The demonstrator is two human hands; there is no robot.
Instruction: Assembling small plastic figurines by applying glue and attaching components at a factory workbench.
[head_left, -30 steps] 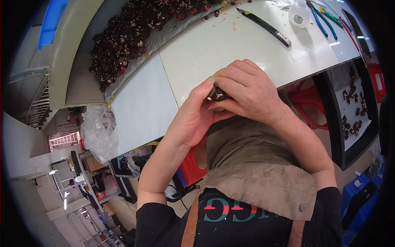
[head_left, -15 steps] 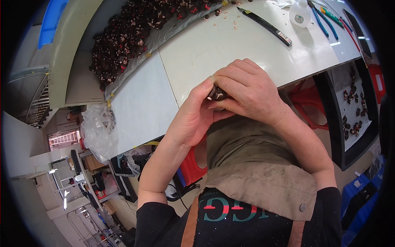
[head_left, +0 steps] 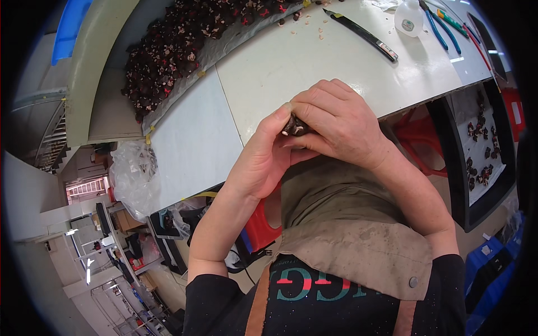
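Between my two hands, just over the near edge of the white table [head_left: 263,84], is a small dark brown piece [head_left: 295,127] with pale parts. My left hand [head_left: 265,150] closes on it from the left, thumb pressed near its top. From the other side my right hand [head_left: 343,124] wraps round it with curled fingers. Most of the piece is hidden by fingers, so its exact kind cannot be made out. It resembles the dark pieces with pale and red parts in the large pile [head_left: 162,70] at the far left.
A utility knife [head_left: 361,35] lies on the table beyond my hands, with pale scraps nearby. Farther right stand a white bottle [head_left: 408,20] and blue-handled pliers [head_left: 440,28]. A black-framed tray [head_left: 460,196] holds similar pieces at the right. Clear plastic bags [head_left: 133,176] hang at the left table edge.
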